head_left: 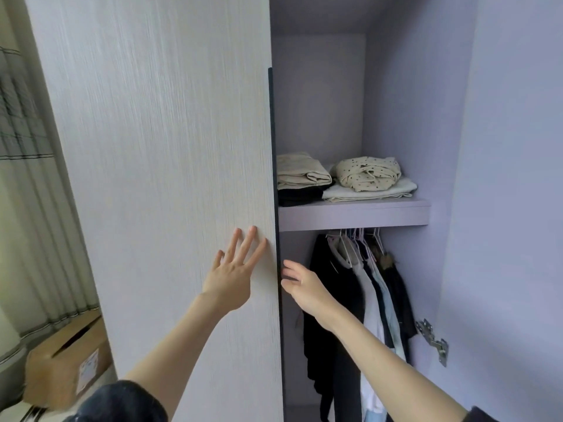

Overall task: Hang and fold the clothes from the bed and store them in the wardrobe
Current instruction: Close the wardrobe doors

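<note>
At the far left a cardboard box (65, 357) sits on the floor under a pleated curtain (29, 190). Next comes the wardrobe door (158, 166), a tall pale panel with a dark strip down its free edge. The left hand (233, 275) lies flat against the panel near that edge, fingers spread and straight, holding nothing. Just past the strip, the right hand (300, 283) reaches in at the door's edge with fingers loosely extended; I cannot tell whether they have hold of the edge, and nothing else is in them. A stiff hinged panel like this should swing easily, and the free edge looks like the best place to take hold of it. Inside the wardrobe, folded clothes (344, 179) rest on the shelf (353, 216): a beige piece on something black toward its left end, and a cream dotted piece on a white one toward its middle. They look soft and light, likely to slump unless lifted from beneath. Below the shelf, hanging clothes (362, 300) in black, white and pale blue crowd together on pale hangers. At the right, a metal hinge (434, 342) shows on the side wall.
</note>
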### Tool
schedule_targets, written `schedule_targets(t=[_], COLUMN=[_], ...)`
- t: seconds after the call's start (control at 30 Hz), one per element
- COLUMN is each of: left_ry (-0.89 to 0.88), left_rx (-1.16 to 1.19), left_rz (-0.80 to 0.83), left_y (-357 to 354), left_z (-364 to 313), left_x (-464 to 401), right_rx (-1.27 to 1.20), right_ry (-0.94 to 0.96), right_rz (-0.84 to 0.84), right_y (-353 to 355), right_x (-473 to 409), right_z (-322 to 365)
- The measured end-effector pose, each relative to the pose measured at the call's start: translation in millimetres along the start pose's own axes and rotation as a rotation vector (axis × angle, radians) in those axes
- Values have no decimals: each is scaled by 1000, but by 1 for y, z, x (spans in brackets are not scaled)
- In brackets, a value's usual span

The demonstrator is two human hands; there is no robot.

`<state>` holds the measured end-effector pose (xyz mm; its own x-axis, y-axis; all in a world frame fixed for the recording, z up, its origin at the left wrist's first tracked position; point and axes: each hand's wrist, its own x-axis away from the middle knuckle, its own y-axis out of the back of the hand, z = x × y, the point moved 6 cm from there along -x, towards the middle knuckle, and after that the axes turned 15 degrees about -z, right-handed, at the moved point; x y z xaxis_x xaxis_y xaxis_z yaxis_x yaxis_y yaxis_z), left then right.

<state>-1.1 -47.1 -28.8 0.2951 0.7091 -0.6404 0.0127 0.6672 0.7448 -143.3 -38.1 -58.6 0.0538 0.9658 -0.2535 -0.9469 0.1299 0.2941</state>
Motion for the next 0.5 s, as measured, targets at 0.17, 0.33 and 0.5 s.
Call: schedule_targets(t=[0.17,0.33,0.5], left_ry=[27,46,-65], left_rx=[138,285,515], left_rz=[279,167,29], left_y=[-7,14,52], left_z=[-2,-26,-99], left_x=[12,32,71], right_rx=[24,96,197], right_ry=[-70,-58,42], right_rz=[-50,-202,-429], right_y=[27,82,143], right_x=[17,64,144], right_z=[-14,-11,2])
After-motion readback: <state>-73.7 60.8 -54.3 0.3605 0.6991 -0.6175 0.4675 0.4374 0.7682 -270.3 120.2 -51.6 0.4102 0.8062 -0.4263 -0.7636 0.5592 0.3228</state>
